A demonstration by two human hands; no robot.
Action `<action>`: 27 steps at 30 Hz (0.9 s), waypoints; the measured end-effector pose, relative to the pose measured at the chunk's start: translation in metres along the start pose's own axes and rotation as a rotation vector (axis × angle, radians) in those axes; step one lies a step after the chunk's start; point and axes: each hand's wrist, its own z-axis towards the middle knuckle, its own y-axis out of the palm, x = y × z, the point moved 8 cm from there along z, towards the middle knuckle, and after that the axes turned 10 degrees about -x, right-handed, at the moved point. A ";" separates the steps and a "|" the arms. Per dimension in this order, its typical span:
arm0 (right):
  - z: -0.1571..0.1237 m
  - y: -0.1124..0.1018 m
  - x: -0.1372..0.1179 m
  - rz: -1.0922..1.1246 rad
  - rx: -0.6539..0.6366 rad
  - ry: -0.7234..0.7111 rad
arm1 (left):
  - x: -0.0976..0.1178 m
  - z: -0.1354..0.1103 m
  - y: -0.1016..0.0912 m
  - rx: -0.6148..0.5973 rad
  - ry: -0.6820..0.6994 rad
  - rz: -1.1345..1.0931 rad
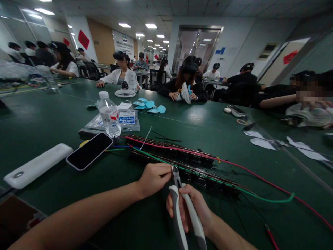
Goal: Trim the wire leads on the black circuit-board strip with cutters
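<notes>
My right hand (199, 204) is wrapped round the grey-and-white handles of diagonal cutters (176, 176). Their metal jaws point away from me and meet the near edge of a long dark strip (203, 171) with a green wire (270, 199) along it. Right beside the jaws, my left hand (154, 178) is closed in a pinch at the same edge; what its fingertips hold is hidden. Behind lies a second dark strip (187, 152), with a red wire (249, 170) running over it and off to the right. A thin white strip (146, 137) sticks up near the strips' left end.
Left of the strips are a phone (90, 151), a white oblong device (39, 166) and a water bottle (108, 116). Blue fan blades (149, 105) and a fan grille (125, 92) lie farther back. Several people sit around; one opposite holds a small fan (185, 93). Paper scraps (262, 143) lie right.
</notes>
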 end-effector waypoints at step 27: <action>0.000 -0.002 0.002 -0.034 -0.029 0.018 | 0.001 0.000 0.000 -0.011 0.027 0.015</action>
